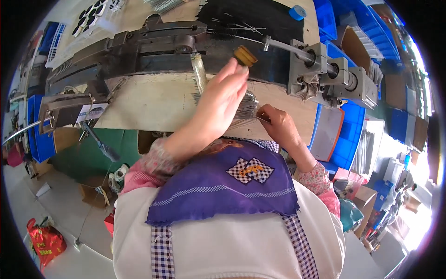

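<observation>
My left hand (222,95) reaches over the bench, fingers stretched out. Their tips are beside a ribbed yellow-brown block (245,56) on the dark metal bed; I cannot tell whether they touch it. Just left of that hand a lever wrapped in pale tape (199,72) hangs from a long dark metal bench machine (139,44). My right hand (279,124) is closed, thumb and fingertips pinching a thin metal wire. Close to it lies a bundle of looped metal wires (246,108), partly hidden by my left hand.
At the right end of the bed stands a metal clamp unit with a rod (320,65). A blue tape roll (298,12) and loose wires (248,28) lie at the back. Blue bins (350,135) stand right of the wooden bench (144,109). A metal frame (69,109) juts out left.
</observation>
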### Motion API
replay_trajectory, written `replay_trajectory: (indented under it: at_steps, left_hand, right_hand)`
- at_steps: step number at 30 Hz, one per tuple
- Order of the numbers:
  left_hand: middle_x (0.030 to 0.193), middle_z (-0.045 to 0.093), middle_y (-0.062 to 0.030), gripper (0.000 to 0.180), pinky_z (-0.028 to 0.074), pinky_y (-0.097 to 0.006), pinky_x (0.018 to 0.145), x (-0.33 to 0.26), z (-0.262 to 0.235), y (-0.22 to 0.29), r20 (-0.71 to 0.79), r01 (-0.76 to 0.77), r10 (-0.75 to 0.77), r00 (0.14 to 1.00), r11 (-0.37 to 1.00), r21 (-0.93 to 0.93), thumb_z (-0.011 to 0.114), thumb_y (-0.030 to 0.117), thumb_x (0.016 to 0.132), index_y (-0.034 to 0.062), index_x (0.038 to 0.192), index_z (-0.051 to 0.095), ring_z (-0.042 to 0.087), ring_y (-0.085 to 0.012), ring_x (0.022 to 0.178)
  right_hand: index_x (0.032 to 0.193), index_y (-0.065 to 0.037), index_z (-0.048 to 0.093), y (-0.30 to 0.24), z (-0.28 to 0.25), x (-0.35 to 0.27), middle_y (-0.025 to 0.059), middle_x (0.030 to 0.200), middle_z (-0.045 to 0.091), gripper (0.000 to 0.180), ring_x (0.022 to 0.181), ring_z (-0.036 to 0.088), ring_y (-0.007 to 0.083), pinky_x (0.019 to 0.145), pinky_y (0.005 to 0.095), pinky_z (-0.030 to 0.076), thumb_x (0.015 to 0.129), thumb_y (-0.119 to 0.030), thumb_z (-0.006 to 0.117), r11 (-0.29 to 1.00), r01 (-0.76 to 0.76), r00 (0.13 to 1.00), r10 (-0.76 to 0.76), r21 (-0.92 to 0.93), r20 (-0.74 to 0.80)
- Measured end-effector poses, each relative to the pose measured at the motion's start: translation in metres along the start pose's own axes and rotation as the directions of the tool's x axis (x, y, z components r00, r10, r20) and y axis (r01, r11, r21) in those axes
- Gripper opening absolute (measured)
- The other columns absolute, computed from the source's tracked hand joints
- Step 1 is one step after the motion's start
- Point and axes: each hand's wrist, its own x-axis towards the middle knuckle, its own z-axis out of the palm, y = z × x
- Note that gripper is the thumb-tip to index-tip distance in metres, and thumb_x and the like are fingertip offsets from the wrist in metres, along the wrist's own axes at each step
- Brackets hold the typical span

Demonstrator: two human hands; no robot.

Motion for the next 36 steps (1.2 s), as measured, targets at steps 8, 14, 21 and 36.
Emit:
replay_trajectory:
  at_steps: [8,14,21,36]
  left_hand:
    - [0.154,0.014,-0.0244,0.082,0.020,-0.058,0.110,-0.114,-0.139,0.076,0.338,0.517,0.826,0.451,-0.551,0.655,0.063,0.029,0.084,0.0016,0.148,0.020,0.013,-0.0413,0.142]
    - [0.115,0.061,-0.0240,0.079,0.046,-0.050,0.089,-0.233,-0.277,0.142,-0.249,0.690,0.960,0.125,0.097,0.718,0.059,0.023,0.085,0.0083,0.150,0.015,0.062,-0.0408,0.101]
    - [0.148,0.029,-0.0217,0.064,0.023,-0.059,0.109,-0.136,-0.191,0.072,0.055,0.679,0.896,0.441,-0.373,0.632,0.060,0.024,0.088,-0.0008,0.140,0.034,0.032,-0.0370,0.135]
    - [0.108,0.041,-0.0096,0.023,0.047,-0.030,0.072,-0.046,-0.056,0.032,0.339,-0.453,0.314,0.887,0.441,0.775,0.039,0.019,0.102,0.0017,0.094,0.050,0.054,-0.0149,0.082]
  right_hand:
    - [0.097,-0.001,0.056,-0.015,-0.028,-0.005,0.0130,0.076,0.064,0.015,0.068,0.065,0.0192,0.063,0.0281,0.050,0.084,-0.001,0.065,0.960,-0.048,0.983,0.094,0.277,-0.155]
    - [0.099,0.000,0.055,-0.025,-0.052,0.003,0.0072,0.080,0.058,0.010,0.070,0.056,0.0112,0.065,0.0250,0.045,0.091,-0.005,0.059,0.942,0.002,0.902,0.143,0.335,-0.407]
    - [0.097,-0.002,0.054,-0.024,-0.093,-0.004,0.0053,0.078,0.058,0.004,0.063,0.053,0.0099,0.056,0.0217,0.041,0.094,-0.003,0.051,0.899,0.180,0.838,0.073,0.400,-0.541]
    - [0.100,0.001,0.065,-0.092,-0.128,0.104,0.0139,0.090,0.063,0.021,0.084,0.063,0.0286,0.075,0.0336,0.051,0.080,0.004,0.061,0.834,0.452,0.810,-0.532,-0.316,-0.247]
